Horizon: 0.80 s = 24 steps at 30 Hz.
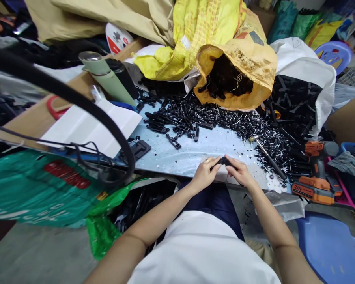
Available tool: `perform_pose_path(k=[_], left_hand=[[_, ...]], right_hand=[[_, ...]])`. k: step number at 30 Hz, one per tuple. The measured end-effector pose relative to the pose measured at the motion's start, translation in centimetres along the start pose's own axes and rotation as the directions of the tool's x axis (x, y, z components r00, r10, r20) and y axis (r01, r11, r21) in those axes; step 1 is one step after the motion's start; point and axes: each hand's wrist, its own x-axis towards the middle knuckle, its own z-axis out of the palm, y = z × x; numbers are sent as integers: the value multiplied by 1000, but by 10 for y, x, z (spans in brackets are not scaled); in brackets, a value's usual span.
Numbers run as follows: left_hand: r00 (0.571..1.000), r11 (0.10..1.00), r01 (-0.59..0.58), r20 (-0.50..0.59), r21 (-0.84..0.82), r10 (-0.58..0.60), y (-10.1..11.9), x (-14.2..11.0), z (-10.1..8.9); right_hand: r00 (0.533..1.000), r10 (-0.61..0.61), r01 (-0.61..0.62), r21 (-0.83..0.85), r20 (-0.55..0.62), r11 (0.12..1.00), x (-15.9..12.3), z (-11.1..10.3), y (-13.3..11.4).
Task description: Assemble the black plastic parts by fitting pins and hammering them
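Observation:
Both my left hand (206, 173) and my right hand (239, 171) grip one small black plastic part (224, 161) at the table's front edge. Fingers and thumbs pinch it from either side, so much of its shape is hidden. Behind them, a pile of black plastic parts (180, 118) spreads over the pale blue tabletop (165, 156). To the right of it lies a heap of small black pieces with metal pins (242, 124). A hammer (269, 157) rests on the heap's right side, near several white discs (273, 183).
An orange cordless drill (315, 173) stands at the right edge. An open yellow sack (266, 79) of dark parts sits at the back. On the left are a green flask (112, 83), white paper (106, 126) and a black curved arm (106, 118). A blue stool (331, 244) stands lower right.

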Motion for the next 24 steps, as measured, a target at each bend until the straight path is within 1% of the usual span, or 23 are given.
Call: perform_pose_path(k=[2,5,7,9,10,11,13,14,15,18,19,21,22,24], left_hand=[[1000,999,-22,17,30,22,1,3,-4],[995,994,-89,54,56,86,-1,4,-7],[986,986,-156,71,57,152,-2,3,-6],[974,974,-219,59,49,217,-1,1,-1],[972,971,-236,24,50,235,1,0,1],[970,969,-239,-33,58,241,3,-2,4],[959,971,-224,-157,85,235,9,-3,9],[953,970,-223,-190,95,237,11,-3,11],[948,967,-235,-194,100,251,14,-2,11],[939,952,-287,-167,108,302,19,2,9],[931,948,-299,-185,113,316,20,3,7],[912,940,-322,-228,115,341,22,6,4],[905,933,-342,-229,110,359,23,8,2],[900,919,-382,-187,92,393,24,12,-2]], right_hand=[[998,-56,59,-89,36,994,-2,-7,1],[993,-114,116,-149,27,982,-7,-13,1],[987,-158,163,-188,39,969,-9,-15,0],[982,-181,188,-217,51,958,-10,-12,-3],[983,-181,183,-225,29,957,-11,-9,-5],[984,-177,168,-231,-18,958,-11,-6,-7],[973,-172,134,-233,-151,963,-11,3,-11],[964,-180,132,-233,-195,963,-11,6,-13],[958,-196,145,-235,-208,961,-10,9,-14],[953,-246,199,-245,-178,949,-8,15,-18],[945,-255,202,-247,-203,948,-8,16,-18],[915,-275,204,-248,-296,947,-6,19,-19],[895,-295,217,-251,-335,943,-6,20,-19],[863,-354,267,-269,-361,925,-4,23,-18]])
